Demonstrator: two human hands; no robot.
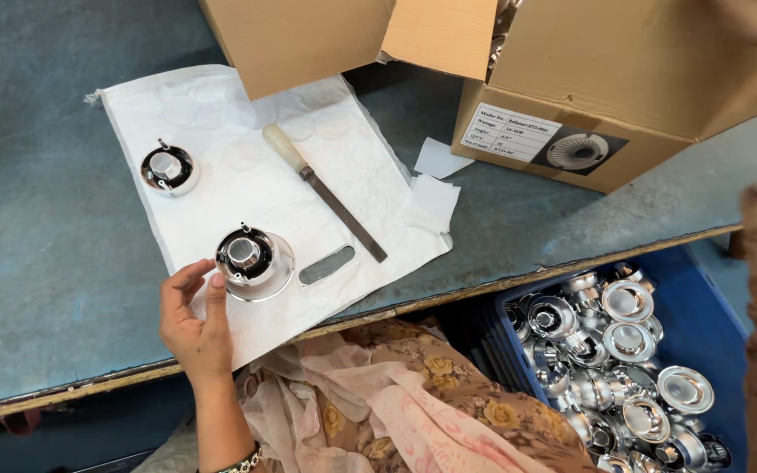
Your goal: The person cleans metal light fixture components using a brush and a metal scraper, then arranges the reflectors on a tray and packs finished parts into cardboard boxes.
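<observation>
My left hand (196, 326) rests on the white bag (256, 184) at the desk (37, 263) edge, its grip loosely open, thumb and finger touching the rim of a shiny metal cup (254, 261). A second metal cup (168, 168) sits farther up the bag, a file (324, 193) to its right. I cannot tell the grip of my right hand, which I don't see.

A grey-blue table (45, 263) carries a white plastic bag (247, 184), two paper slips (435, 180) and a cardboard box (606, 96).

Glossy chromed metal reflector (254, 261), wooden-handled file (323, 191)
</observation>
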